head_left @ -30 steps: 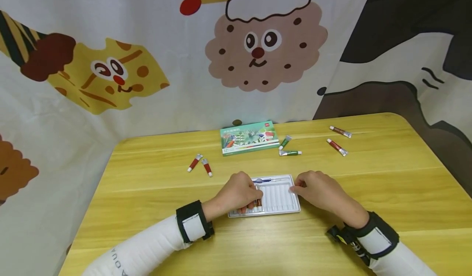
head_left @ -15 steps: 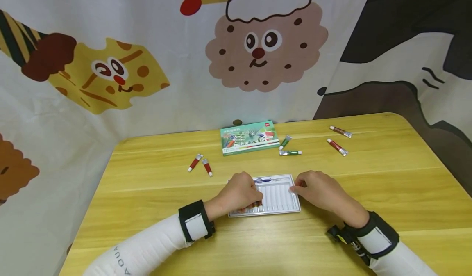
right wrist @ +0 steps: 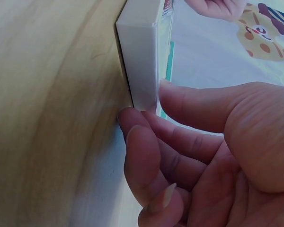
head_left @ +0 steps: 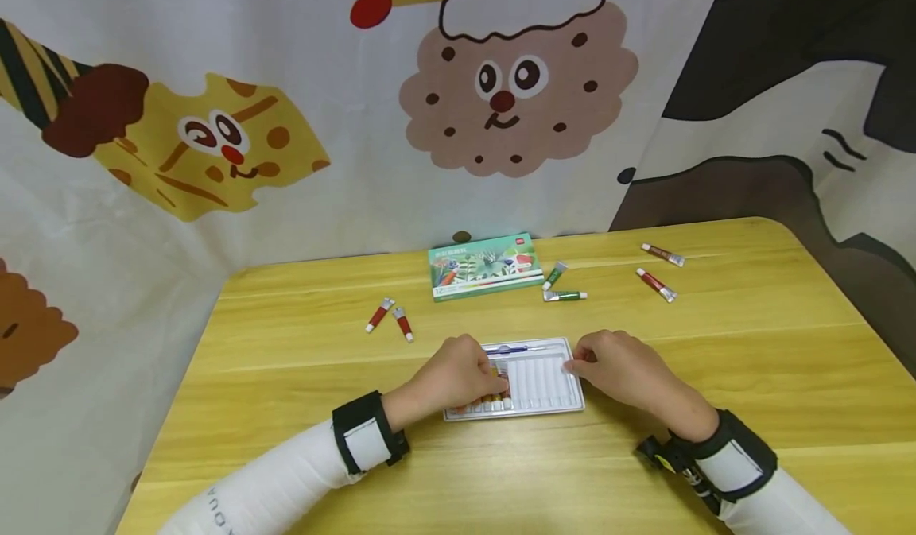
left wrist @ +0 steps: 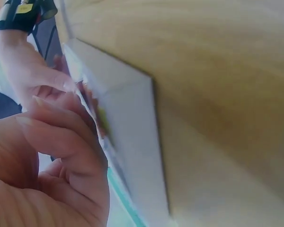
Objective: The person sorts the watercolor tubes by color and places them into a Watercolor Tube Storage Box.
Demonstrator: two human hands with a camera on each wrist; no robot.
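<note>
A white plastic tray (head_left: pixel 545 382) with moulded slots lies on the table in the head view. Several paint tubes (head_left: pixel 495 398) with orange and yellow tones fill its left slots; the right slots are bare. A blue paintbrush (head_left: pixel 506 350) lies along its back. My left hand (head_left: pixel 458 372) is over the tray's left half, thumb right at the rightmost tube, fingers loosely bent; the left wrist view shows nothing between them. At the tray's right edge my right hand (head_left: pixel 619 366) pinches the rim, thumb on top and fingertips against the side wall (right wrist: pixel 139 61).
Behind the tray lies a green paint box (head_left: pixel 487 269). Two green tubes (head_left: pixel 564 296) are beside it. Two red tubes (head_left: pixel 379 315) lie to the left, a red tube (head_left: pixel 655 285) and a brown tube (head_left: pixel 662 254) to the right. A printed curtain (head_left: pixel 343 201) hangs behind the table.
My left hand has drawn slightly left, uncovering more of the tubes in the slots. The rightmost tube stays in the tray. My right hand keeps its pinch on the rim.
</note>
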